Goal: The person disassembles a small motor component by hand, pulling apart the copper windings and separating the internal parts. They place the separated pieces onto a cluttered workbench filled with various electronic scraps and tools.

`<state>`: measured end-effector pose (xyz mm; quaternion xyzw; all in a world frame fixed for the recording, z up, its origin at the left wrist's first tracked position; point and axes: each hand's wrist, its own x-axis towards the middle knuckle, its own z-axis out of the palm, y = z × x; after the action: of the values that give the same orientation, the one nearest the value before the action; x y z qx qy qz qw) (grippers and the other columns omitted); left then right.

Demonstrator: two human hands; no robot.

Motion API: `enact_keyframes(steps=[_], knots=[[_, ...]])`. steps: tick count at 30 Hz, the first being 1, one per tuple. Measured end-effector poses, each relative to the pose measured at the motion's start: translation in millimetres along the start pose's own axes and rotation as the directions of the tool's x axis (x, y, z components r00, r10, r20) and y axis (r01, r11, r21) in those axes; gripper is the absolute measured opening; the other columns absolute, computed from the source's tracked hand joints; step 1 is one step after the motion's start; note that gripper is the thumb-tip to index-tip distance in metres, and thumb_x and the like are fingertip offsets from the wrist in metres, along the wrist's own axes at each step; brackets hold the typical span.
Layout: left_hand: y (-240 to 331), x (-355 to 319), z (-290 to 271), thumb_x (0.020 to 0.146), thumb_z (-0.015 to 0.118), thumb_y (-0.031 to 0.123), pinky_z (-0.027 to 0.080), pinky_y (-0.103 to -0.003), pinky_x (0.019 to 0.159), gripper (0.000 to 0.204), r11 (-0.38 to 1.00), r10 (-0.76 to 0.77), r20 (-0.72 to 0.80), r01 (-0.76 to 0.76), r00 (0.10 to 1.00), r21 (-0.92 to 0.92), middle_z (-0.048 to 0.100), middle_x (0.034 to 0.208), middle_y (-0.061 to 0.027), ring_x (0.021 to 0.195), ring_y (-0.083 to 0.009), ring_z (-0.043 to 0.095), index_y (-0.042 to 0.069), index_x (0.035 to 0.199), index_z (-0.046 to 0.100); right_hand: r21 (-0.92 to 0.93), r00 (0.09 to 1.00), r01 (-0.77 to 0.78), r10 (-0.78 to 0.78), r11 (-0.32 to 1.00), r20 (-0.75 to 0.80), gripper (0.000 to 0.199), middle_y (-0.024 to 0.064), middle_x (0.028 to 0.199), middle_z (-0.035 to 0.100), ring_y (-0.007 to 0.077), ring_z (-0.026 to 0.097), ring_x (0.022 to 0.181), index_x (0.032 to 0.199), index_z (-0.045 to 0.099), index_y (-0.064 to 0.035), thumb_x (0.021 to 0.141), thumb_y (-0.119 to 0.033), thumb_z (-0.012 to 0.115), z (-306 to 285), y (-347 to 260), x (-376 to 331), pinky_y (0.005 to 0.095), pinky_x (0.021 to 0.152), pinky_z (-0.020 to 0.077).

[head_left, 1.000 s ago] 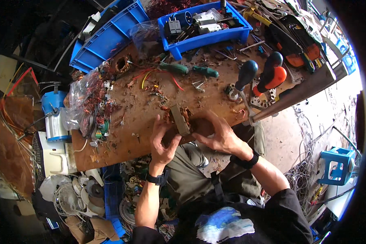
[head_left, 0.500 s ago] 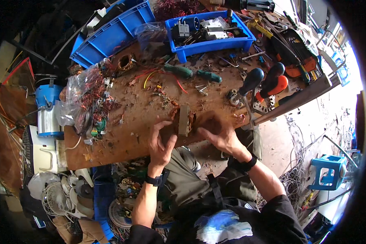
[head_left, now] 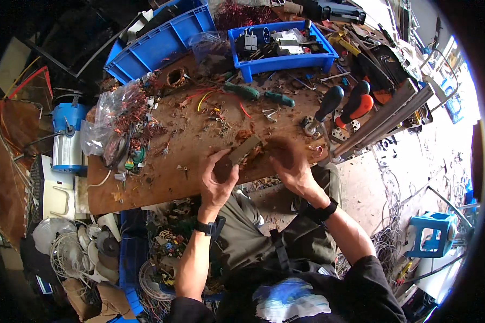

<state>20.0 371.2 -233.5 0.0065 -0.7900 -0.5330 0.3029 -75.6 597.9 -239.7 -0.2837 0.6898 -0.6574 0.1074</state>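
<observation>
- While the head view looks down on the bench, a small grey laminated core (head_left: 245,149) with ragged copper windings (head_left: 246,133) is at the wooden top's (head_left: 161,175) near edge, between the two hands.
- Head view: its long axis slants from the left hand's (head_left: 217,185) finger gap up and away to the right; the left hand is nearer.
- That hand is half open, thumb and index finger parted around the core's near end; whether they grip it, I cannot tell.
- The right hand (head_left: 296,176), fingers blurred and spread, stands apart to the right, with nothing visible in it.
</observation>
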Motion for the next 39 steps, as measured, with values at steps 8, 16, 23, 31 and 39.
enact_keyframes(steps=[8, 16, 23, 31, 39], knots=[[-1, 1, 2, 0.100, 0.073, 0.005, 0.048, -0.037, 0.109, 0.037, 0.995, -0.092, -0.051, 0.090, 0.994, -0.030, 0.065, 0.132, -0.0110, 0.127, -0.0212, 0.061, 0.000, 0.135, 0.065, 0.018, 0.996, 0.076, -0.077, 0.997, 0.040, 0.049, 0.0166, 0.147, 0.062, 0.0236, 0.057, 0.140, 0.149, 0.052, 0.0009, 0.102, -0.005, 0.065, -2, 0, 10, 0.0391, 0.117, 0.0468], [-19, -4, -7, 0.101, 0.071, 0.005, 0.046, -0.029, 0.105, 0.034, 0.980, -0.179, -0.091, 0.169, 0.980, -0.105, 0.065, 0.122, -0.0035, 0.117, -0.0140, 0.061, 0.003, 0.134, 0.062, 0.048, 0.993, 0.113, -0.112, 0.992, -0.033, 0.045, 0.0144, 0.131, 0.069, 0.0232, 0.066, 0.127, 0.142, 0.055, -0.0003, 0.100, -0.003, 0.069, -3, 13, 8, 0.0372, 0.111, 0.0508], [-13, -2, -5, 0.104, 0.067, 0.010, 0.045, -0.032, 0.108, 0.030, 0.982, -0.190, -0.138, 0.191, 0.972, -0.011, 0.066, 0.127, -0.0042, 0.120, -0.0163, 0.061, 0.000, 0.132, 0.063, 0.049, 0.999, 0.048, -0.047, 0.998, -0.017, 0.039, 0.0132, 0.125, 0.070, 0.0205, 0.067, 0.118, 0.136, 0.056, -0.0004, 0.100, -0.006, 0.071, -6, 6, 4, 0.0373, 0.104, 0.0535], [1, 0, 0, 0.095, 0.081, 0.018, 0.047, -0.036, 0.109, 0.052, 0.980, -0.164, -0.046, 0.157, 0.985, -0.124, 0.064, 0.127, -0.0074, 0.119, -0.0189, 0.060, 0.003, 0.137, 0.056, 0.044, 0.997, 0.071, -0.071, 0.996, -0.007, 0.036, 0.0093, 0.114, 0.069, 0.0174, 0.066, 0.108, 0.132, 0.059, -0.0002, 0.100, -0.008, 0.073, -4, 10, 5, 0.0343, 0.099, 0.0539], [6, 4, 7, 0.087, 0.090, 0.016, 0.051, -0.038, 0.105, 0.072, 0.981, -0.150, 0.044, 0.154, 0.988, -0.117, 0.063, 0.128, -0.0100, 0.118, -0.0200, 0.063, 0.003, 0.143, 0.048, 0.128, 0.997, 0.065, -0.070, 0.990, 0.037, 0.031, 0.0087, 0.115, 0.069, 0.0159, 0.065, 0.107, 0.126, 0.063, -0.0008, 0.100, -0.013, 0.075, -11, -9, 5, 0.0327, 0.098, 0.0527]])
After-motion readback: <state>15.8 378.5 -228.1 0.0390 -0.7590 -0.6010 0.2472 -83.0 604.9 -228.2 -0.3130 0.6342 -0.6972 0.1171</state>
